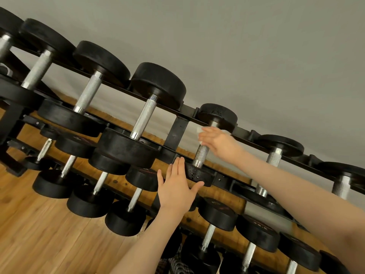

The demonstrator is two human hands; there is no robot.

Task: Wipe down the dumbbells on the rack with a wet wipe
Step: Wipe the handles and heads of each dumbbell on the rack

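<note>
**Wipe on the handle, flat palm on the near head**

Forearms reach in from the bottom and right edges toward the small dumbbell (205,147) on the top rail of the rack (177,129). That dumbbell is the landmark: its knurled handle runs from the near head, low and toward the camera, up and away to the far head by the wall (256,46).

On the upper part of that handle, just under the far head, the right hand (217,141) curls its fingers round the bar with a white wet wipe (201,131) pinched between fingers and metal; only a corner of the wipe shows. Judging by this, the handle is being wiped, and the stroke left to make runs down the bar's long axis toward the near head.

Against the dumbbell's near head the left hand (177,186) lies flat, fingers straight and together, thumb spread under the rim, steadying it and holding nothing.

Left of the dumbbell sit larger dumbbells (150,111); below it, lower tiers and wooden floor (39,234).
</note>
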